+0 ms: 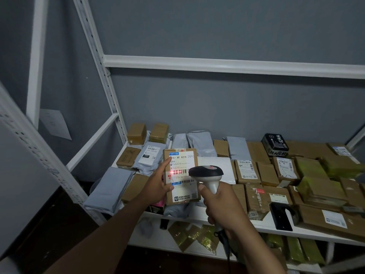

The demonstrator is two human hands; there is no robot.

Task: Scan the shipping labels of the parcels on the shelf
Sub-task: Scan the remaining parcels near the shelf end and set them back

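The left hand [158, 184] grips a cardboard parcel [180, 175] by its left edge, lifted above the shelf [217, 216] with its shipping label [181, 169] facing the camera. The right hand [219, 204] is wrapped round the handle of the scanner [206, 173], whose red line falls on the upper barcode. To scan well, keep the parcel steady and the beam across every bar. The parcel stands upright, long axis vertical, label text reading level, top edge away.
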